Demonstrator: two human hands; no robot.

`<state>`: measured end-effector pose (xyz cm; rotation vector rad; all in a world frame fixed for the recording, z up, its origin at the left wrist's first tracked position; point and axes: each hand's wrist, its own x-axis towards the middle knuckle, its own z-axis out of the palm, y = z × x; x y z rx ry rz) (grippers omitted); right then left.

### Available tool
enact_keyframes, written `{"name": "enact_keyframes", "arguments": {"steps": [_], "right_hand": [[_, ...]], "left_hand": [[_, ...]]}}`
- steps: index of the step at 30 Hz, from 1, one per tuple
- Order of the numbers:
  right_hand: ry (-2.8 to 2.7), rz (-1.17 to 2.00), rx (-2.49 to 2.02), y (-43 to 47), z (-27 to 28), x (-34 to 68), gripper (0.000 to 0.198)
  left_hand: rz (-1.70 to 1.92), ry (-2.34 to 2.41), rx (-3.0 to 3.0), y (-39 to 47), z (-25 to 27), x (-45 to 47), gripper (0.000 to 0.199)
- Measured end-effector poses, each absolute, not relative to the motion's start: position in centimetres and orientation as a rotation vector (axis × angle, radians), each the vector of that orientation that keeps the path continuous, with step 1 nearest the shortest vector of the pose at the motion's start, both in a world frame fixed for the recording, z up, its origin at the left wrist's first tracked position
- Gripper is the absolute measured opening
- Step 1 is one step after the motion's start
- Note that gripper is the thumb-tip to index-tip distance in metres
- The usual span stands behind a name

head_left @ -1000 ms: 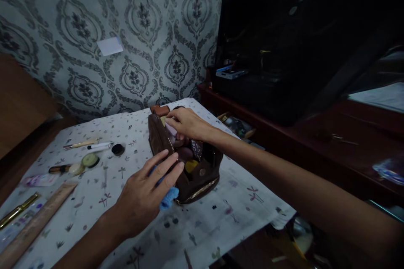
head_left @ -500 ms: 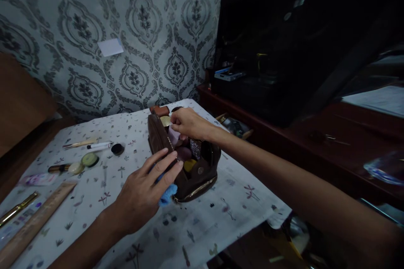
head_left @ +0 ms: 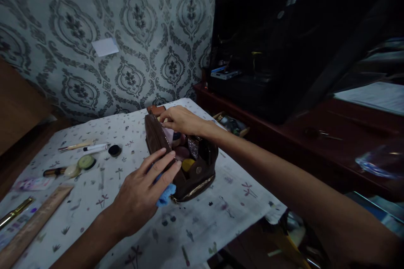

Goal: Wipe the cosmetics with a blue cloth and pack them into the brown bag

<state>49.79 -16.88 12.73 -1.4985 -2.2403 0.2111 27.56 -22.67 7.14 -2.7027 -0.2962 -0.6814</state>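
Observation:
A brown makeup bag (head_left: 192, 187) with a gold zip lies unzipped on the table. Inside are a pale pink item (head_left: 168, 133), a glittery item (head_left: 193, 148), a mauve rounded item (head_left: 182, 153) and a yellow round item (head_left: 188, 164). My left hand (head_left: 143, 189) lies over the bag's near left edge, fingers slightly apart and thumb hidden. Under that hand a fluffy blue piece (head_left: 166, 194) sticks out. At the far end of the bag, my right hand (head_left: 176, 118) has its fingers closed by the rim; what they pinch is hidden.
Brushes (head_left: 74, 146), a white pen-like tube (head_left: 96, 148), a black lid (head_left: 114, 150), a green round pot (head_left: 86, 161) and a long beige tube (head_left: 38, 227) lie left on the patterned tablecloth (head_left: 189, 222). A dark red cabinet (head_left: 268, 134) bearing a large black screen (head_left: 277, 50) stands right.
My right hand has shifted left toward the bag's far rim, covering the pale yellow item seen there before. My left hand stays on the bag. The view has turned slightly right.

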Motion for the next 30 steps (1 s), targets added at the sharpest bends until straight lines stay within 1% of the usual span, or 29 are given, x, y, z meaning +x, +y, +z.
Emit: {"name": "enact_keyframes", "arguments": {"steps": [8, 13, 19, 22, 27, 30], "right_hand": [[-2.222, 0.254, -1.494, -17.23, 12.97, 49.91, 0.014], [-2.212, 0.271, -1.504, -17.25, 13.16, 49.86, 0.019], [-2.186, 0.347, -1.461, -17.09, 13.07, 49.96, 0.019], [-2.203, 0.368, -1.479, -17.07, 12.92, 50.01, 0.018], [-2.179, 0.400, -1.495, -17.12, 12.70, 50.20, 0.017], [-2.175, 0.459, -1.457, -16.97, 12.69, 50.47, 0.018]], "left_hand": [[-0.676, -0.310, -2.724, -22.59, 7.13, 27.53, 0.052], [-0.639, -0.314, -2.735, -22.54, 7.16, 27.31, 0.064], [-0.550, -0.364, -2.764, -22.59, 7.01, 27.05, 0.072], [-0.591, -0.356, -2.757, -22.64, 7.01, 27.14, 0.071], [-0.587, -0.336, -2.766, -22.52, 7.08, 27.15, 0.063], [-0.581, -0.343, -2.760, -22.43, 7.08, 27.09, 0.064]]}}
